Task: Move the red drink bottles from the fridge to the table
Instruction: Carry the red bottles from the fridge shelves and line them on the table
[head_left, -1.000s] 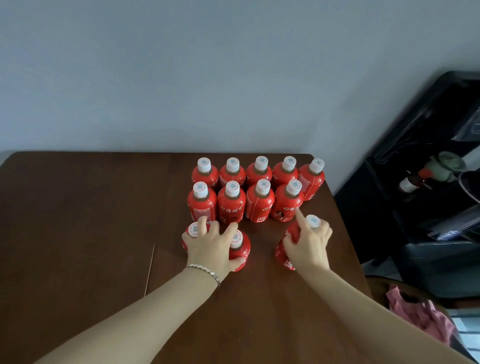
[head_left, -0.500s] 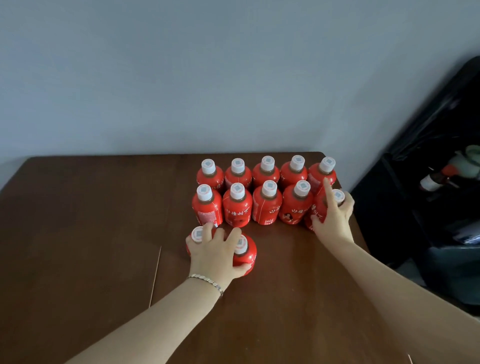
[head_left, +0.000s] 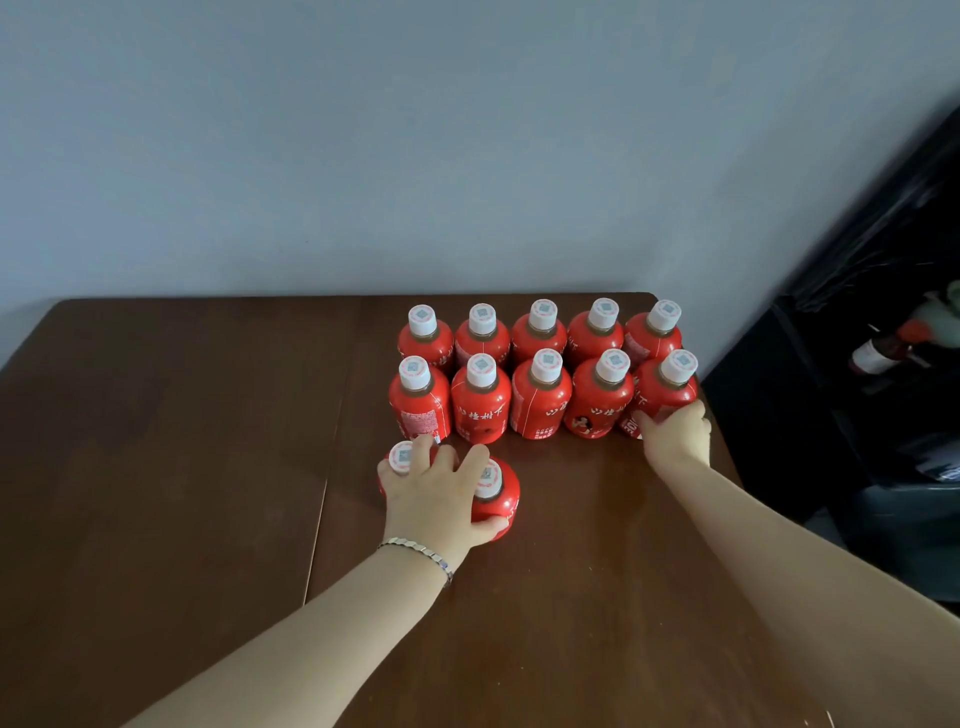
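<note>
a: what is the left hand (head_left: 434, 499) doing?
b: it lies spread over two red bottles (head_left: 498, 499) standing side by side on the tabletop (head_left: 156, 467), just in front of the rows. the fingers (head_left: 423, 448) fan out across the white caps, and the thumb (head_left: 491, 529) curls round the near side of the right-hand one — a loose clasp on both, not a fist. a bracelet (head_left: 415, 551) sits at the wrist.
a: and the right hand (head_left: 675, 434)?
b: it is wrapped round the lower body of the end bottle (head_left: 665, 392) at the right of the front row, thumb on its label, fingers behind it. the bottle is upright, touching its neighbour.
a: where are the others?
b: two rows (head_left: 540, 364) of five near the far right corner of the tabletop, all upright, caps on, packed shoulder to shoulder — the far row close to the wall (head_left: 467, 145).
a: is the left pair touching the front row?
b: hard to say; the fingers hide the gap, if there is one.
</note>
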